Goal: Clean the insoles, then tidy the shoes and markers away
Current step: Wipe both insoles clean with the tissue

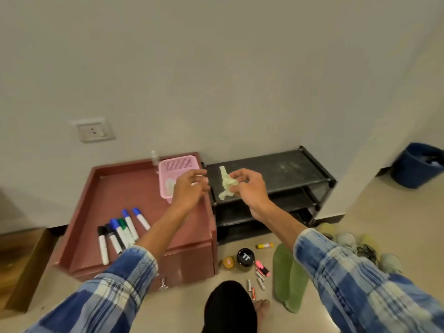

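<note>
My right hand [248, 186] pinches a crumpled pale green cloth [225, 182] above the top shelf of the black shoe rack [283, 171]. My left hand [189, 188] hovers beside it over the pink basket [177, 168], fingers loosely curled and holding nothing. Two green insoles [289, 280] lie on the floor at the lower right. Pale shoes [348, 241] sit behind my right sleeve. Several whiteboard markers [120, 233] with blue, green and black caps lie on the red cabinet top [113, 191].
A small spray bottle [155, 158] stands behind the basket. On the floor lie a black jar [245, 258], a yellow round thing [228, 261], highlighters [263, 267] and small batteries. A blue bin [418, 164] stands at the far right. My knee and foot are at bottom centre.
</note>
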